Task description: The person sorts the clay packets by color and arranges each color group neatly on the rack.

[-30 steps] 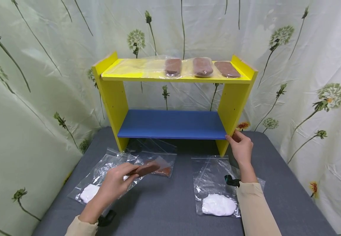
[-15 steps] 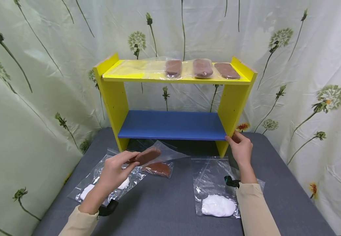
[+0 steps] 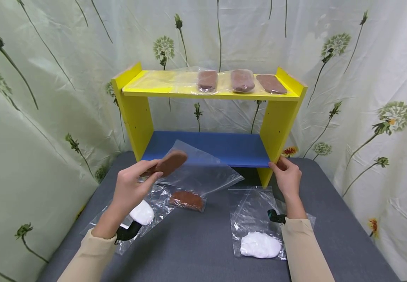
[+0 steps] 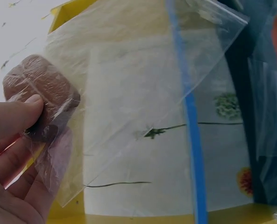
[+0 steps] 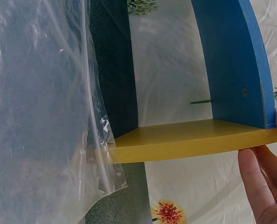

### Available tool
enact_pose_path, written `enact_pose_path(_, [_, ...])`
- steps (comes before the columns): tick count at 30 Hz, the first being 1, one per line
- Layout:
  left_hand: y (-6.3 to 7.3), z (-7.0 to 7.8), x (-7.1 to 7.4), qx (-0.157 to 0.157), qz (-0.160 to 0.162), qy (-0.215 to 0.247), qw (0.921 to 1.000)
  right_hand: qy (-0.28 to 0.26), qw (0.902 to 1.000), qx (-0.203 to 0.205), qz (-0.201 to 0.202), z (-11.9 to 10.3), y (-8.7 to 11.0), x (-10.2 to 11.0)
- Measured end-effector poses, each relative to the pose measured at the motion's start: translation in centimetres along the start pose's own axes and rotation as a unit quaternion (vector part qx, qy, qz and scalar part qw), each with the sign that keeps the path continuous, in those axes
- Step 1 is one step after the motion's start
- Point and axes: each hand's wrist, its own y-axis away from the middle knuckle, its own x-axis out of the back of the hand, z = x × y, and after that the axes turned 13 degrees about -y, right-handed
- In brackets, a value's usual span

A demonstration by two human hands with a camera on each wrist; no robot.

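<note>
My left hand (image 3: 127,190) pinches a clear plastic bag (image 3: 207,176) through the flat brown clay-like slab (image 3: 172,161) in its end. The bag's free part hangs to the right, in front of the blue board (image 3: 240,150) of a small yellow shelf. Thumb and slab (image 4: 33,74) show up close in the left wrist view, the fingers behind. My right hand (image 3: 289,176) grips the shelf's right yellow side panel (image 3: 279,125) at the blue board's height. In the right wrist view its fingers (image 5: 250,170) touch the panel's outer face.
Three brown slabs (image 3: 208,80) lie on the yellow top board (image 3: 154,82), at least two in clear bags. On the grey table (image 3: 196,243) are a bagged reddish-brown slab (image 3: 186,200), bagged white lumps (image 3: 143,213) at left and another white lump (image 3: 260,244) at right.
My left hand has risen from low over the table with the bagged brown slab, up to the blue board's front. The bag has spread out rightward. My right hand keeps its place.
</note>
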Motion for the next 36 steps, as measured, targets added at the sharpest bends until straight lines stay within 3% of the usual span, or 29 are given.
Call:
enact_pose_path(14, [-6.0, 1.1, 2.1, 0.048, 0.078, 0.039, 0.9951, -0.003, 1.0, 0.008, 0.001, -0.1, 0.0, 0.1])
enact_pose_path(27, [-11.6, 1.6, 4.6, 0.153, 0.121, 0.085, 0.9771, -0.003, 0.9999, 0.011, -0.001, 0.0, -0.2, 0.1])
enact_pose_path(36, [-16.5, 1.1, 6.2, 0.179, 0.135, 0.128, 0.9662, 0.002, 1.0, 0.009, -0.003, -0.1, -0.1, 0.0])
